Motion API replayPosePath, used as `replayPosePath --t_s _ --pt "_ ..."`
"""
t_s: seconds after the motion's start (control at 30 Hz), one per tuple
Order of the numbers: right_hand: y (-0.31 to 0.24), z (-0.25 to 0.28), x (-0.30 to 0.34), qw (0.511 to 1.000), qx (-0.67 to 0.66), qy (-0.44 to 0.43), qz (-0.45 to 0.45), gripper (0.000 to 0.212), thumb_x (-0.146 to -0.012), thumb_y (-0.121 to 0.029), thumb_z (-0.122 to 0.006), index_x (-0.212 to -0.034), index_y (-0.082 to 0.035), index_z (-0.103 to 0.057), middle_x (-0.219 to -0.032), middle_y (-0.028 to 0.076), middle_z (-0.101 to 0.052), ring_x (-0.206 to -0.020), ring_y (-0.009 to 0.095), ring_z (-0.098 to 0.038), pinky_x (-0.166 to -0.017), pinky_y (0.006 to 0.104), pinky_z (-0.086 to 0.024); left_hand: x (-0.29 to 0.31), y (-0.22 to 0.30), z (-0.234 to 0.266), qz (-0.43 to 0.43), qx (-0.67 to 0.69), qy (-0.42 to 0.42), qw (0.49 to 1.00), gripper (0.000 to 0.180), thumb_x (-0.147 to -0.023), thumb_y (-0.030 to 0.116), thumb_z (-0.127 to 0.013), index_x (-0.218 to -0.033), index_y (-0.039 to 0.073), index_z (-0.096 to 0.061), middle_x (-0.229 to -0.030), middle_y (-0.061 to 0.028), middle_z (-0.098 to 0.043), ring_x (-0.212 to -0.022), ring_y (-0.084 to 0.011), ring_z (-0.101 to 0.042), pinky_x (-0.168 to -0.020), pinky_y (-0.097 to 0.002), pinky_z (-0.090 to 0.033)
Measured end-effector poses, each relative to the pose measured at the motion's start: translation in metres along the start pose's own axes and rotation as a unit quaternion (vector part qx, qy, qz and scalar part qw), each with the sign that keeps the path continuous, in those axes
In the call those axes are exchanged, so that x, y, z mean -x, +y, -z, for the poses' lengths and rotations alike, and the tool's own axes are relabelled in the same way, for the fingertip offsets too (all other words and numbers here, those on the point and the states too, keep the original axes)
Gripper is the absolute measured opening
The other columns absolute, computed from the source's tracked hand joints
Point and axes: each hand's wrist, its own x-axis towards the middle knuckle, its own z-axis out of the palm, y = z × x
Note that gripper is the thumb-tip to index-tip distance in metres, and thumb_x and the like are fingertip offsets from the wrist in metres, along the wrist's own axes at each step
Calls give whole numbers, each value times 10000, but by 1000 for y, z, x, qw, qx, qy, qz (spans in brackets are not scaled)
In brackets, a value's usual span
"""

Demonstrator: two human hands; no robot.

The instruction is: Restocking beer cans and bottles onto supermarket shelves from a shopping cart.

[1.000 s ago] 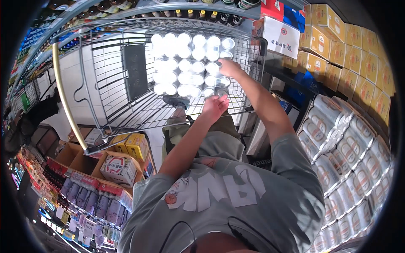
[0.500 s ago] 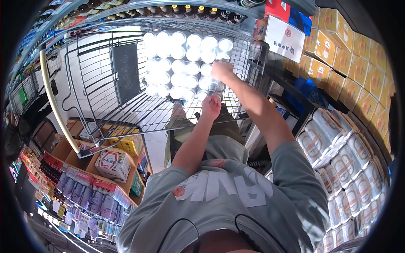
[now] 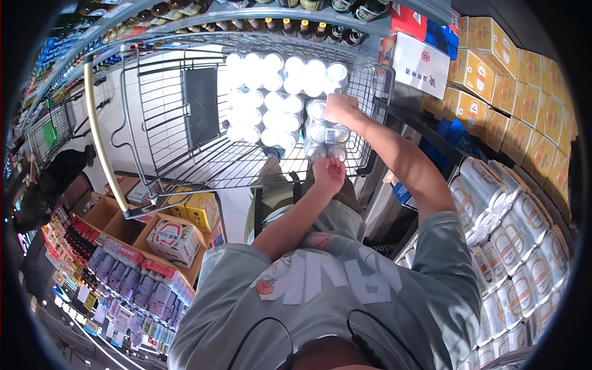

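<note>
Shrink-wrapped packs of cans (image 3: 262,102), tops glaring white, stand in rows inside a wire shopping cart (image 3: 166,117). At the right end of these rows, one clear-wrapped pack of cans (image 3: 317,134) lies slightly apart from its neighbours. My right hand (image 3: 341,110) is closed on the far end of this pack, fingers curled down around the wrap. At the near end, my left hand (image 3: 330,173) grips the same pack with bent fingers. The fingertips of both hands are partly hidden.
Shelves of bottles (image 3: 287,26) run behind the cart. Yellow cartons (image 3: 487,80) and a white box (image 3: 419,61) are stacked at the right, above piled can packs (image 3: 524,259). Boxes in a divided bin (image 3: 172,240) stand at the lower left. Another person (image 3: 58,176) is at the far left.
The gripped pack has shifted right and a little toward me, with a gap now beside the neighbouring cans. Both hands moved with it. The cart sits farther right in view.
</note>
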Motion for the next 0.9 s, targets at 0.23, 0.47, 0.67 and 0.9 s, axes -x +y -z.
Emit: replayPosePath --t_s 0.23,0.47,0.67,0.9 --pt "6 52 75 1000 18 -23 -11 342 -837 -276 -614 -1021 -33 -770 -1023 172 -761 -980 345 -739 -797 473 -568 93 24 -8 102 -117 -14 988 15 -837 71 -573 -830 59 -570 -775 -42 -611 -736 -200 -609 -736 -346 -535" --pt "48 3 188 951 -207 149 174 380 -838 -358 -621 -900 -2 -738 -809 207 -717 -759 327 -719 -676 443 -549 158 129 -12 114 -382 -156 904 57 -895 151 -597 -926 105 -583 -689 28 -508 -628 -125 -504 -595 -277 -450" --pt "-29 -130 304 881 -461 103 -2 270 -831 -254 -620 -870 3 -694 -747 126 -682 -690 215 -649 -656 374 -506 236 193 -67 -78 -750 -161 637 94 -935 128 -564 -986 75 -622 -602 39 -467 -444 -77 -414 -396 -234 -328" --pt "-123 -220 388 663 -707 236 -76 297 -887 -195 -627 -1083 21 -682 -897 81 -674 -814 153 -623 -722 285 -495 260 202 -60 -94 -882 -209 411 130 -905 189 -703 -886 60 -701 -645 53 -555 -485 -29 -438 -430 -217 -331"
